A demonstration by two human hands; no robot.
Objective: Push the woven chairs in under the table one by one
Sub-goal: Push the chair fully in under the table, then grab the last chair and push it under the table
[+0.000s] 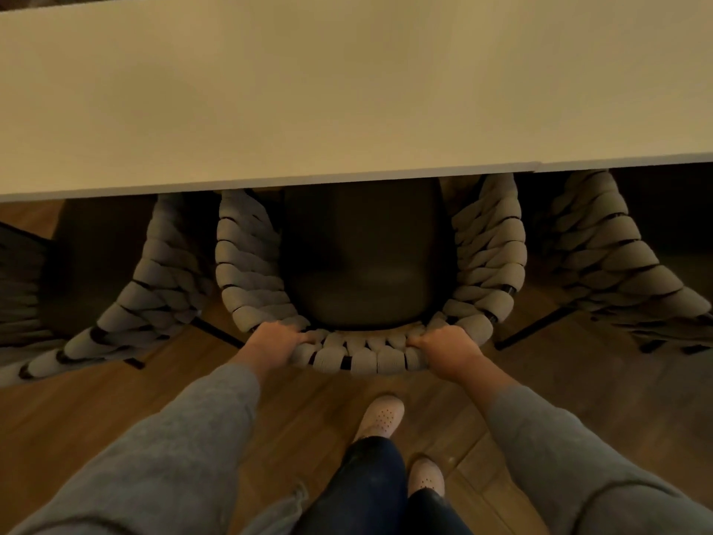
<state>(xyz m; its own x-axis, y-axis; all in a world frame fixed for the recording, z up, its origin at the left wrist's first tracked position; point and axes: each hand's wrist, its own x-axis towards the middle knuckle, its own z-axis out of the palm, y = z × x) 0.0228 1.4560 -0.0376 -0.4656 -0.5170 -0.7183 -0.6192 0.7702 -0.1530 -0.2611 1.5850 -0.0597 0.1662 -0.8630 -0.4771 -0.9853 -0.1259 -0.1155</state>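
Left hand [272, 341] and right hand [447, 347] gripping woven back rim of middle chair [362, 359], one at each end of curve, fingers curling over top edge; dark seat cushion [366, 260] lying partly under white table [347, 90]; left neighbouring chair [154, 291] and right neighbouring chair [605, 260] standing just beside, fronts reaching under tabletop; grey sleeves [185, 438] extending forward; pale shoes [380, 417] standing on wooden floor [96, 411] behind chair back.

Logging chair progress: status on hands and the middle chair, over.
Left hand, right hand grip back rim of middle woven chair. Seat partly under white table. Neighbouring woven chairs close either side.
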